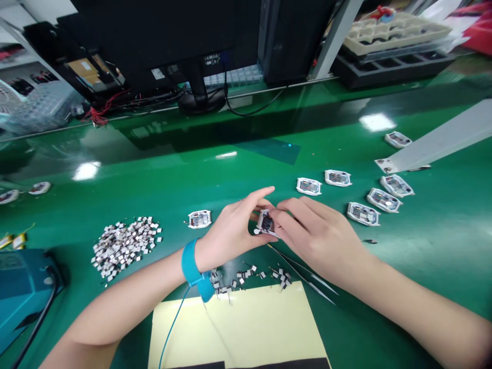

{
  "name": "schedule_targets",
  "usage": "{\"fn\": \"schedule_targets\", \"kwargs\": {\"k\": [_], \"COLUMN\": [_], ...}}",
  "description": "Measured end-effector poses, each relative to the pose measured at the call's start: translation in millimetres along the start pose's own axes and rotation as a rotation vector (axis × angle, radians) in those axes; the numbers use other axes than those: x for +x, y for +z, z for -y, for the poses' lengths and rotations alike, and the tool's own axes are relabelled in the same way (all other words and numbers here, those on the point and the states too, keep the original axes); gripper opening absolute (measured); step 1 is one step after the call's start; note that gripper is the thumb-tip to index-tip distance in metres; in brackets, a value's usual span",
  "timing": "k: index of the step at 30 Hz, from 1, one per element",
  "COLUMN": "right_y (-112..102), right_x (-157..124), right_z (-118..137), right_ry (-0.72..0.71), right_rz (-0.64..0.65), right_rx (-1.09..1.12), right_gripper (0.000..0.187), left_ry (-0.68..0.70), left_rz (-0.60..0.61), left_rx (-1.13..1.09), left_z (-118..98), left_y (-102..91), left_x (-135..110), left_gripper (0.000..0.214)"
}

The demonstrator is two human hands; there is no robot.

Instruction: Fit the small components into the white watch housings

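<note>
A white-framed circuit module (266, 223) is shown grasped between the left hand (230, 230) and right hand (319, 241) just above the green desk (246, 169), with tweezers (303, 274) laid beside the right hand and loose components (125, 247) heaped further left.

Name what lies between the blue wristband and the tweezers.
In the head view, small scattered components lie on the green mat between the blue wristband and the tweezers.

A glossy green workbench (172, 169) shines with light reflections below a black monitor (154, 36).
</note>
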State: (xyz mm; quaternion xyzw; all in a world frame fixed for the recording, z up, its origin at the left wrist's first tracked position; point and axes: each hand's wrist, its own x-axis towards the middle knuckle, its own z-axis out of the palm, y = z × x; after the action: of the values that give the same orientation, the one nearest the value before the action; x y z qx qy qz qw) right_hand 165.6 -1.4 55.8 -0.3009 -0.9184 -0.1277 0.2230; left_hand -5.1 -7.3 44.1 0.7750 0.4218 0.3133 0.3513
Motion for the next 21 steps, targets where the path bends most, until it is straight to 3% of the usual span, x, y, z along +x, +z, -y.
{"fn": "schedule_targets", "kwargs": {"k": [6,11,18,21], "right_y": [-5.3,-2.2,-4.4,-8.3], "right_x": [8.5,3.0,2.5,9.4], "right_z": [2.6,9.4,15.4,15.7], "right_ry": [-0.06,0.049,0.046,0.113], "right_rz": [-0.054,-0.192,-0.192,-0.21], "right_rx": [0.074,0.234,0.136,0.233], "right_gripper": [0.015,0.013,0.017,0.008], "left_ry": [-0.02,-0.014,0.02,0.04], "left_rz": [-0.025,-0.08,-0.224,-0.276], "left_rx": [-0.004,0.002,0.107,0.111], "left_z": [-8.8,-13.7,-15.3,-18.6], "left_y": [-6.0,-6.0,-1.2,-1.8], "left_x": [-8.6,-14.3,-20.8,-23.1], "left_gripper": [0.071,0.069,0.062,0.06]}}
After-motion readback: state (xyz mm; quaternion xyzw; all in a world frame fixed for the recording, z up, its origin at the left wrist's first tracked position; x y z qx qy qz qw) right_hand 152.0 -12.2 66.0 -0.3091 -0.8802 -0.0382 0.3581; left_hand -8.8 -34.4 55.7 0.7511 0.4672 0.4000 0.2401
